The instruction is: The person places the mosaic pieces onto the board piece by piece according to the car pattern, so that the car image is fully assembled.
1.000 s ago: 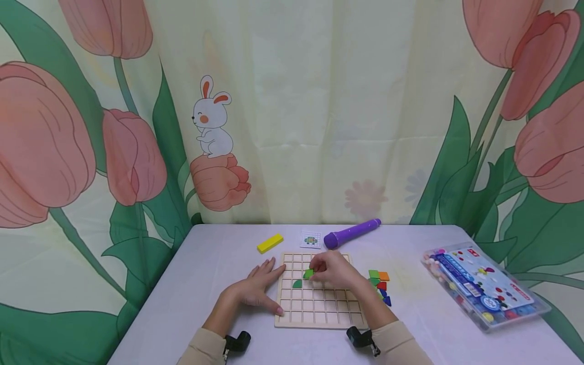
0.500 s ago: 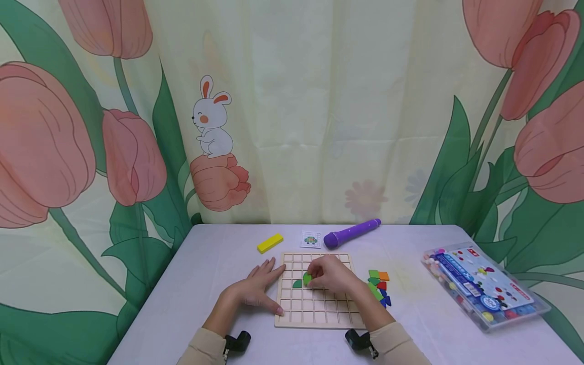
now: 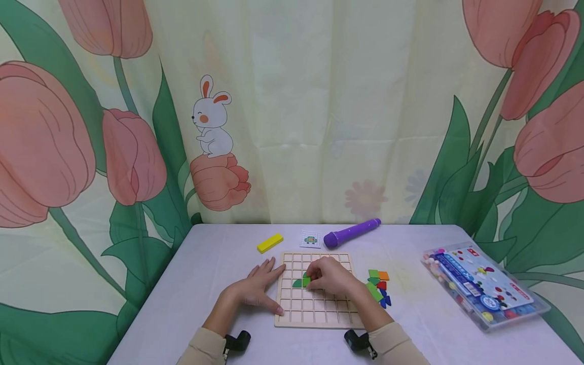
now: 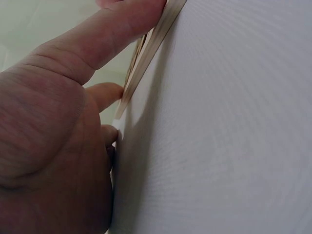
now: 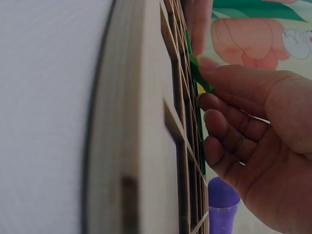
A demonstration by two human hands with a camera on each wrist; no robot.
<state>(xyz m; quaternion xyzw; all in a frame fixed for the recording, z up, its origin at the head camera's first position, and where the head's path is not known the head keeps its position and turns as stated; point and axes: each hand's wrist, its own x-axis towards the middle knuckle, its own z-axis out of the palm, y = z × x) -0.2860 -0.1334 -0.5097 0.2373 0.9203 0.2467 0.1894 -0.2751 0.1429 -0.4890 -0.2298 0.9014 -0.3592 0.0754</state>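
A wooden grid board lies on the table before me. My left hand rests at the board's left edge, fingers spread, thumb against the side; in the left wrist view the thumb touches the rim. Over the upper left squares, my right hand pinches a light green square block between thumb and fingertips. In the right wrist view the green block tilts at the grid's surface. A dark green quarter-round block sits in the square to its left. Another green piece behind is partly hidden by the fingers.
Right of the board lie loose coloured blocks, green, orange, red and blue. Behind it are a yellow bar, a small picture card and a purple microphone. A clear plastic case lies at the far right.
My right hand has shifted slightly left with the green block, which now sits closer beside the dark green quarter-round. More of the loose pile shows past the forearm. My left hand stays still.
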